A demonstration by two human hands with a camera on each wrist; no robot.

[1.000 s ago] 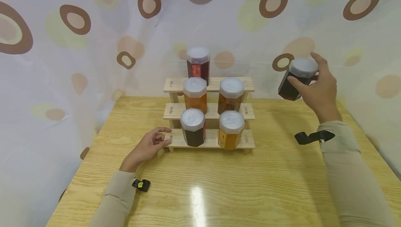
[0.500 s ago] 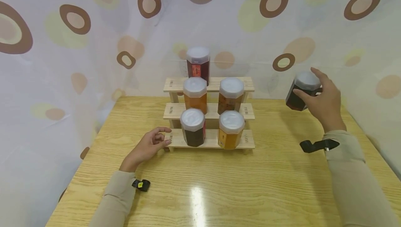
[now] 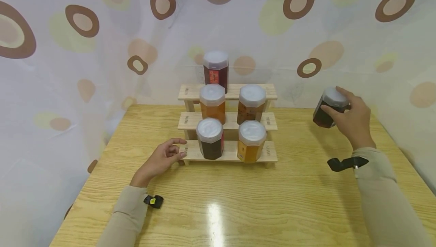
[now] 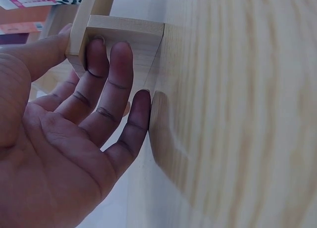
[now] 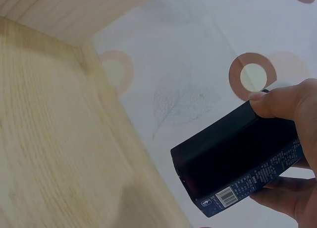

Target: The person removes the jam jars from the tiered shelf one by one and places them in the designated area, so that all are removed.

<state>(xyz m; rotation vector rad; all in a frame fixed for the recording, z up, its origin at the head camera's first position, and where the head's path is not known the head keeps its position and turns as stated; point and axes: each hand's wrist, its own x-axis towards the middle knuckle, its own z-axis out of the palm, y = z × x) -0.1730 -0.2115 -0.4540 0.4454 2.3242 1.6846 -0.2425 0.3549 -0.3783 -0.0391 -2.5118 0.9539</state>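
Observation:
My right hand [image 3: 355, 120] grips a dark octagonal jar [image 3: 325, 114] with a frosted white lid, thumb on one side and fingers on the other. The jar tilts in the air above the back right of the table; a barcode label shows on it [image 5: 233, 163] in the right wrist view. My left hand [image 3: 161, 160] holds the left end of the bottom step of a three-tier wooden rack [image 3: 228, 150]. In the left wrist view its thumb [image 4: 47, 52] lies along the step's edge, with fingers curled beneath near the leg.
The rack bears a dark jar [image 3: 210, 146] and a golden jar [image 3: 250, 152] in front. Behind them stand an amber jar [image 3: 212, 110] and a brown jar [image 3: 250, 112], with a dark red jar [image 3: 218, 76] on top. A patterned cloth [image 3: 218, 23] hangs behind the wooden table [image 3: 272, 209].
My right hand has lowered the dark jar and shifted it slightly right, mostly during the first half second. The left hand and the rack stay where they were.

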